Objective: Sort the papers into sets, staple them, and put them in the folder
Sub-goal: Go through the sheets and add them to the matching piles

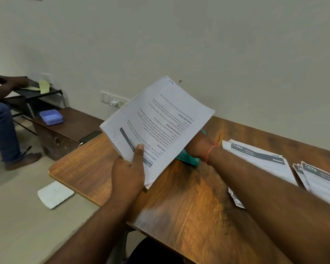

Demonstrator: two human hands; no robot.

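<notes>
My left hand grips a stack of printed papers by its near corner, thumb on top, and holds it tilted above the wooden table. My right hand reaches under the stack, with its fingers hidden behind the sheets. It lies over a green folder on the table; whether it grips the folder cannot be made out. More paper sets lie on the table's right side, with further sheets at the right edge.
A black phone lies at the table's far left corner. Beyond it stands a dark low cabinet with a blue box. A seated person is at the far left. A white cloth lies on the floor.
</notes>
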